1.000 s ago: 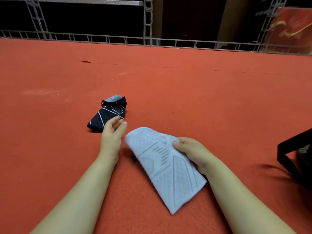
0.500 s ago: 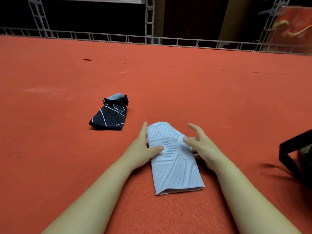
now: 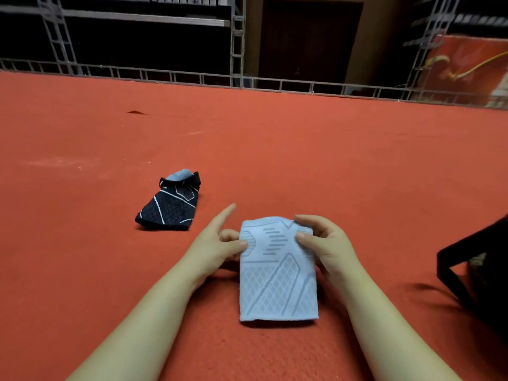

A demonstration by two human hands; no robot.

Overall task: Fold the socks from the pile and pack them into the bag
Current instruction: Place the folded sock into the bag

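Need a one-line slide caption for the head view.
Both hands, left hand and right hand, pinch a folded light blue sock above red carpet.

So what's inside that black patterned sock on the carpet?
A light blue fabric piece shows at the open end of the black diamond-patterned sock. How far it runs inside is covered by the black knit.
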